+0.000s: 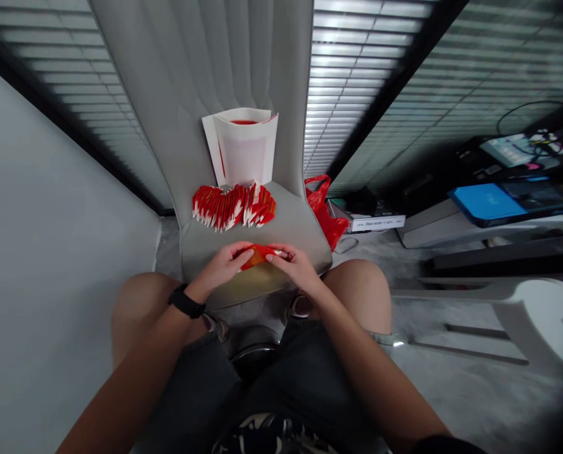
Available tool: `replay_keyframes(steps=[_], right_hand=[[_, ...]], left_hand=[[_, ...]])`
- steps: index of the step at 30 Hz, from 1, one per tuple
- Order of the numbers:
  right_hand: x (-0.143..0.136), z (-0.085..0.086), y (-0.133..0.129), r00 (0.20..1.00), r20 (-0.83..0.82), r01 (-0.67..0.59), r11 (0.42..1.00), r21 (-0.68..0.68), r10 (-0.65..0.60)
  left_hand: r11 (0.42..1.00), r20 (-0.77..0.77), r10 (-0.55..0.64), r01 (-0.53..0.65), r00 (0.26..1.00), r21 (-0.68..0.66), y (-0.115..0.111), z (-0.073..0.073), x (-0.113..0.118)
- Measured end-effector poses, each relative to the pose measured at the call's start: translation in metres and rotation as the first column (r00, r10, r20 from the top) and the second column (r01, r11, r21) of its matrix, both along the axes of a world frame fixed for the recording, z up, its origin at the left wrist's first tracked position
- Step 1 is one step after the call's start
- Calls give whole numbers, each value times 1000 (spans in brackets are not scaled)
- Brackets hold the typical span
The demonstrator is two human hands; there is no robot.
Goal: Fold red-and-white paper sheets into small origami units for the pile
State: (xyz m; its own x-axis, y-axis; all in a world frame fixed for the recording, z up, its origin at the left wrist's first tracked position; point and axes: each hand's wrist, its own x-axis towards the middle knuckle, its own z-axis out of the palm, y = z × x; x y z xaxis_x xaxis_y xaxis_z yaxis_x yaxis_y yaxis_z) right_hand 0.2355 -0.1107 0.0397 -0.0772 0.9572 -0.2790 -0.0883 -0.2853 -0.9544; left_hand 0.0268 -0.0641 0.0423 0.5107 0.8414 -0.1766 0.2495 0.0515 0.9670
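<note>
A small red and orange folded paper piece (258, 255) is held between both hands above the front of the grey chair seat (285, 211). My left hand (227, 261) pinches its left end, thumb on top. At its right end, my right hand (293, 260) grips it with thumb and fingers. Behind the hands, a curved row of many similar red folded pieces with white edges (224, 207) lies on the seat. White sheets with red showing inside (244, 151) stand curled against the chair's backrest.
Right of the chair, a red plastic bag (326, 214) lies beside a white box (378, 222) on the floor. Further right are a blue item (487, 202) on a surface and a white stool (553, 321). My knees flank the seat's front; a wall stands at left.
</note>
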Motion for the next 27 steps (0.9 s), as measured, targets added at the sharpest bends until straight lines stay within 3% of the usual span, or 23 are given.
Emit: replay_keyframes(steps=[6, 10, 16, 22, 27], right_hand=[[2, -3, 3, 996, 69, 41, 995, 94, -48], [1, 1, 5, 998, 25, 60, 997, 38, -61], [-1, 7, 6, 997, -56, 48, 998, -30, -50], [1, 1, 8, 997, 13, 74, 994, 86, -76], [2, 8, 7, 980, 178, 44, 968, 246, -90]], left_hand=[[986, -12, 124, -122, 992, 114, -3, 4, 1], [965, -30, 243, -238, 970, 114, -5, 8, 4], [964, -32, 222, -215, 974, 154, -2, 6, 4], [966, -23, 204, -198, 979, 165, -4, 6, 4], [950, -23, 229, -219, 973, 221, -6, 12, 5]])
